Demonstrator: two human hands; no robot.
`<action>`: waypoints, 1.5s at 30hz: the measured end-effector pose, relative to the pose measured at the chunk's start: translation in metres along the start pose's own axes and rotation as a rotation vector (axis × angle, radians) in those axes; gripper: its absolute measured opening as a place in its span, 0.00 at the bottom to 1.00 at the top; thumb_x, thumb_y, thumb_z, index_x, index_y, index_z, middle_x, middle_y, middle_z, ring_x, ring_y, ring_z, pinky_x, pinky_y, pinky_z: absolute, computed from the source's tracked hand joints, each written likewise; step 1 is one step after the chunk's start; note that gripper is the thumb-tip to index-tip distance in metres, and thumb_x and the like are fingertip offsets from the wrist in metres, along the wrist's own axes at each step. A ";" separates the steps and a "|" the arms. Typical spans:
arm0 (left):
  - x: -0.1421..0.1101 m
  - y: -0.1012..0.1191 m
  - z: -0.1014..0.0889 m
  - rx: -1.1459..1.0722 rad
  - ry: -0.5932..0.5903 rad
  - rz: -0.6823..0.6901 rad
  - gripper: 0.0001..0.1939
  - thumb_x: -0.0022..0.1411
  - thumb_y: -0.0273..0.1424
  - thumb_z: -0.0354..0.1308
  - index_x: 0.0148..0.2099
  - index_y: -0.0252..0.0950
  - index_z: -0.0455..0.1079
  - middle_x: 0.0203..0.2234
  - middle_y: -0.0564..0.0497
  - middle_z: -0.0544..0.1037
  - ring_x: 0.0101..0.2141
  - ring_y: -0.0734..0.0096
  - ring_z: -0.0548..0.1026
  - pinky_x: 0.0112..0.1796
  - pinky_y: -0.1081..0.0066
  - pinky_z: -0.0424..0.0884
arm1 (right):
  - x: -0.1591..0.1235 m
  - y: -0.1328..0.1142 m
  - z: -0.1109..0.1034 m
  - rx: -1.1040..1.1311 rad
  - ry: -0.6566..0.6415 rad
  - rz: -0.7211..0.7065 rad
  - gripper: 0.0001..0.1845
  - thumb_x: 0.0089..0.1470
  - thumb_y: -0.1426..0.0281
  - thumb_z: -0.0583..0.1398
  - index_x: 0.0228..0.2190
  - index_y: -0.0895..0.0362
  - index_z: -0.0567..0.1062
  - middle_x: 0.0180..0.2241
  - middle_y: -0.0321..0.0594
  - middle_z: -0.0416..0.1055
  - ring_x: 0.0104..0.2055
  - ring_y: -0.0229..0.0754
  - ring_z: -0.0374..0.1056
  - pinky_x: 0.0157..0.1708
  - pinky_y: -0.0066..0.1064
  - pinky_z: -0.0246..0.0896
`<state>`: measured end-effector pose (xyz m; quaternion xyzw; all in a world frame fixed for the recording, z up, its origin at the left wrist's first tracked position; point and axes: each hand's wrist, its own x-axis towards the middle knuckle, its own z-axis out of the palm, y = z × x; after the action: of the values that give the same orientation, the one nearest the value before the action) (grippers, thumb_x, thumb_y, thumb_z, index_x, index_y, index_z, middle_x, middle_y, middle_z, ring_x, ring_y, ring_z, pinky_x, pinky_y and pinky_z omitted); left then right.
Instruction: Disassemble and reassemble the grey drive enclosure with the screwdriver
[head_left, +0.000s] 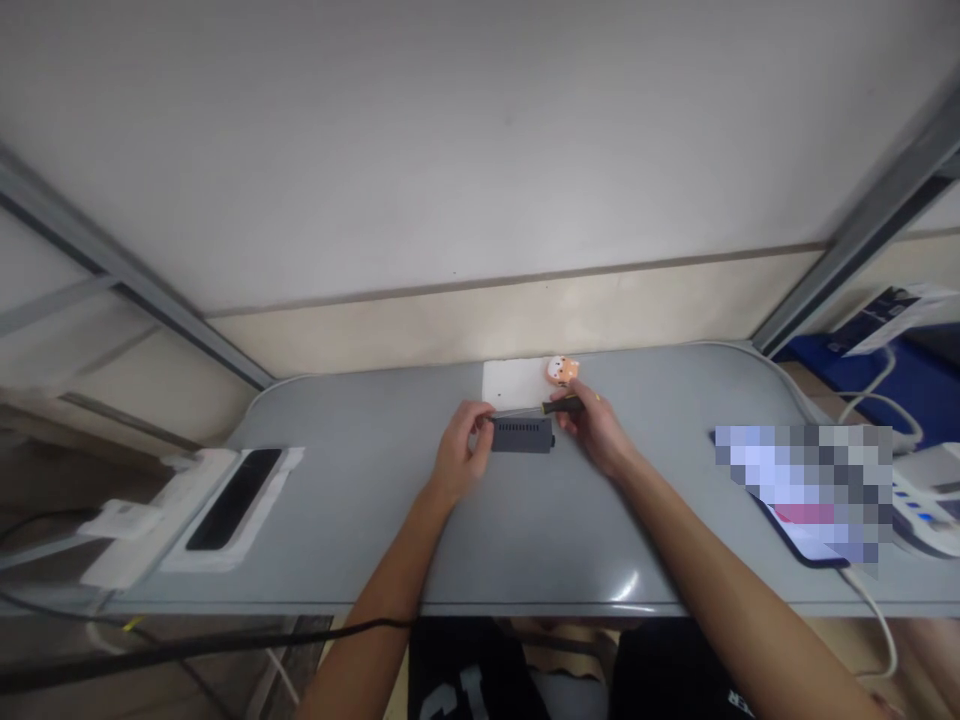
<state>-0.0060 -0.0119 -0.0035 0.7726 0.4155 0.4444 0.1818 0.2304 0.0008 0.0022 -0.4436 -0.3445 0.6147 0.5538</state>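
Observation:
A dark grey vented box (pixel 523 437) lies near the middle of the table, its slots along the upper side. My left hand (pixel 459 452) is closed at the box's left end, thumb and fingers pinching around that corner. In my right hand (pixel 590 418) is a screwdriver (pixel 562 404) with a black and yellow handle. Its thin shaft runs left above the box towards my left fingertips, where the tip is hidden. Behind the box lies a white sheet (pixel 513 383). An orange and white animal-shaped object (pixel 561 370) rests at the sheet's right end, just beyond my right fingers.
A black phone (pixel 235 499) lies at the left beside a white power strip (pixel 159 518). On the right is a lit tablet-like screen (pixel 810 540), partly blurred out, with a white cable. A black cable (pixel 225 642) crosses the front left. Metal posts and a wall bound the table (pixel 345 460).

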 end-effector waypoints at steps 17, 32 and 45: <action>0.004 0.004 -0.003 0.006 0.021 0.032 0.13 0.76 0.37 0.47 0.44 0.39 0.70 0.38 0.47 0.73 0.38 0.64 0.72 0.41 0.63 0.71 | -0.001 -0.004 0.002 0.005 -0.009 -0.017 0.23 0.57 0.48 0.62 0.30 0.56 0.79 0.17 0.35 0.67 0.21 0.35 0.54 0.25 0.32 0.47; -0.001 -0.002 0.000 0.061 -0.034 0.040 0.08 0.74 0.32 0.48 0.43 0.40 0.67 0.42 0.45 0.76 0.42 0.62 0.74 0.44 0.62 0.72 | 0.003 0.006 0.004 -0.294 0.076 -0.114 0.26 0.58 0.44 0.60 0.38 0.53 0.81 0.28 0.36 0.75 0.23 0.35 0.56 0.26 0.31 0.50; 0.004 -0.004 -0.009 0.143 0.085 -0.001 0.08 0.69 0.28 0.50 0.40 0.39 0.71 0.33 0.49 0.76 0.34 0.65 0.74 0.39 0.64 0.72 | 0.006 0.012 0.005 -0.321 0.063 -0.135 0.29 0.59 0.42 0.58 0.41 0.53 0.82 0.32 0.37 0.79 0.22 0.35 0.56 0.25 0.31 0.51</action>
<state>-0.0144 -0.0074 0.0009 0.7637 0.4540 0.4460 0.1086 0.2207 0.0052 -0.0081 -0.5212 -0.4497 0.4989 0.5265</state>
